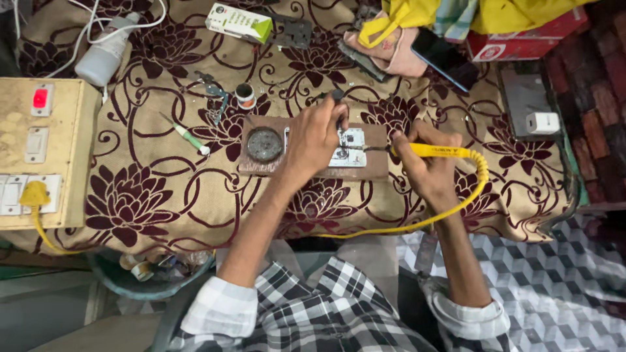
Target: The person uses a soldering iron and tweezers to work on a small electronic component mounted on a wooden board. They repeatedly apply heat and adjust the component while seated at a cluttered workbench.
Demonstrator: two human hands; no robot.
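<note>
Over the small circuit board (349, 146): right hand (427, 166) clenched on yellow soldering iron (443, 152), left hand (316, 133) pinching a dark tool (337, 95). Likely burnt fingers if the tip slips.

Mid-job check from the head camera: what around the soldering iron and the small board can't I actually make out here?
Head view only:
- Soldering iron tip contact on the small board: too small to tell.
- Board's left part: hidden by the left hand.
- Dark thing pinched in the left fingers: too small to identify.
- Iron's grip: wrapped by the right hand.
- Yellow cord: passes under the right forearm.
</note>
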